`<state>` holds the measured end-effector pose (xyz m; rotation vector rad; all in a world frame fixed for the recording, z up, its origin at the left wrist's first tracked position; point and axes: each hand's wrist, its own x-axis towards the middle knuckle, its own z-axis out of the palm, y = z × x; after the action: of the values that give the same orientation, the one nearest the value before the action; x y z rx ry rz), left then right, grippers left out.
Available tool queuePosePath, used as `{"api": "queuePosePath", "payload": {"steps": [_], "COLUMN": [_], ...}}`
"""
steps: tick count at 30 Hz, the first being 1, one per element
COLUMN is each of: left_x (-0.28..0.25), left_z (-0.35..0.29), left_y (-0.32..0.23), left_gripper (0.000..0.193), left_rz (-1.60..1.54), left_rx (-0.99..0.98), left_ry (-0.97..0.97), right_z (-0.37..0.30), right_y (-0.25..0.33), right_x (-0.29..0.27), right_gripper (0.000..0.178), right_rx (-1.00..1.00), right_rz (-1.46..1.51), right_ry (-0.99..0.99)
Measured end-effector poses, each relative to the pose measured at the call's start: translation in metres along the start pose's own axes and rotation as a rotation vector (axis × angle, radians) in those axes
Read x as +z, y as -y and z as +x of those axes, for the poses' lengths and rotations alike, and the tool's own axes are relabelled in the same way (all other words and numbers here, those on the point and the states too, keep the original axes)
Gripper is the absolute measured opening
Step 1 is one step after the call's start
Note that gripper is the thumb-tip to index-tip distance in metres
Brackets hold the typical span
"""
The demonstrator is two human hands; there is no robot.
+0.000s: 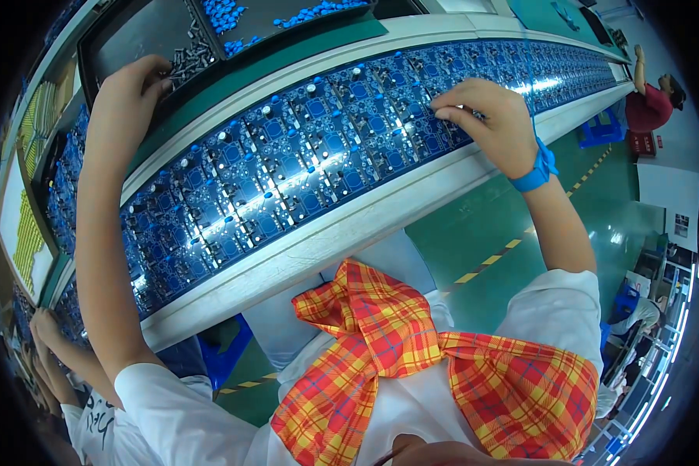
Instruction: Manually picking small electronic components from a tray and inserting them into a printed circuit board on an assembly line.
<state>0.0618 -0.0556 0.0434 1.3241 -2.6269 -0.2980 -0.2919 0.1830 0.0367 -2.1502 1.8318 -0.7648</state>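
Note:
My left hand [126, 93] is at the near edge of a black tray [124, 39], its fingers curled together beside a pile of small dark cylindrical components [192, 62]. What those fingertips hold, if anything, is hidden. Over the long row of blue circuit boards [303, 155], my right hand [493, 120] is closed in a pinch just above one board. Any part between its thumb and finger is too small to make out. A blue wrist strap [536, 175] with a cord circles my right wrist. Small silver cylinders and blue discs stand on many boards.
Small blue disc components [224, 19] fill neighbouring tray compartments. A white rail [318, 241] borders the boards on my side. Co-workers' arms [70, 349] reach in at lower left; a person in red [648, 113] stands at the far right. A blue stool [600, 128] is on the green floor.

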Motion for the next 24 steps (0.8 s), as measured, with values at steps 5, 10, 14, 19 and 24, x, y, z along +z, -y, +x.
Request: {"api": "queuePosePath", "payload": {"steps": [5, 10, 14, 19, 24], "left_x": [0.009, 0.009, 0.011, 0.008, 0.014], "left_z": [-0.004, -0.010, -0.018, -0.026, -0.034], "left_y": [0.015, 0.003, -0.009, -0.043, -0.089], "left_gripper": [0.020, 0.019, 0.018, 0.017, 0.016], "left_rz": [0.071, 0.141, 0.026, -0.102, -0.174], "left_rx": [0.173, 0.171, 0.162, 0.291, 0.382], "left_ry": [-0.198, -0.312, -0.381, -0.316, -0.231], "right_z": [-0.003, -0.002, 0.000, 0.002, 0.004], "right_y": [-0.002, 0.001, -0.004, -0.002, -0.001], "right_x": [0.009, 0.013, 0.011, 0.013, 0.017], "right_gripper": [0.012, 0.012, 0.011, 0.011, 0.011], "right_rx": [-0.080, -0.079, -0.112, -0.125, -0.097], "right_rz": [-0.104, -0.186, -0.209, -0.215, -0.185], "right_ry": [0.003, 0.007, 0.024, 0.006, 0.020]}}
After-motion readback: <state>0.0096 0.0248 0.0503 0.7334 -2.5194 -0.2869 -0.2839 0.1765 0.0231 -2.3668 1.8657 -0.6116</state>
